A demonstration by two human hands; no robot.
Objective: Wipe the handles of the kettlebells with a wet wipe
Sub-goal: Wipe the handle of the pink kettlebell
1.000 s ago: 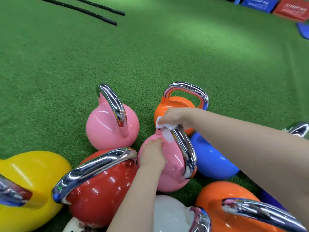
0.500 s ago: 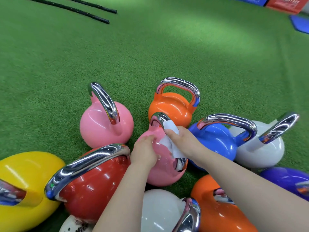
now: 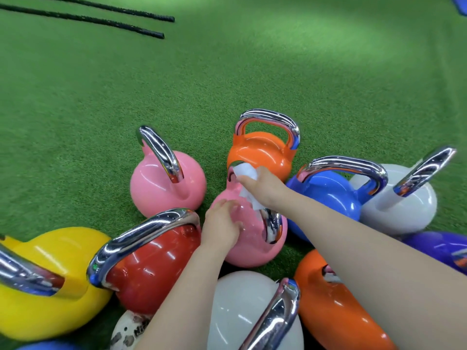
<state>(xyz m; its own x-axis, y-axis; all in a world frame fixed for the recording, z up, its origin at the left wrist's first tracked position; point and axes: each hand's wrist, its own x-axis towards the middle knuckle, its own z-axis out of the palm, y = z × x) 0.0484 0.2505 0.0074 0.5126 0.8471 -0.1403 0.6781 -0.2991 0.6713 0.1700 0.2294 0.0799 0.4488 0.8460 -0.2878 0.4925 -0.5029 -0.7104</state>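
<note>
At frame centre, the right hand [image 3: 262,188] pinches a white wet wipe [image 3: 246,173] around the chrome handle [image 3: 271,223] of a pink kettlebell [image 3: 250,238]; the left hand [image 3: 222,223] rests open on its body. Judging by this, roughly ten neighbouring kettlebells remain, wiped or not I cannot tell.

Green artificial turf [image 3: 278,72] covers the whole floor. Two black ropes [image 3: 101,20] lie side by side toward eleven o'clock. A blue mat corner [image 3: 460,5] shows at one o'clock. Soft light patches brighten the far turf.
</note>
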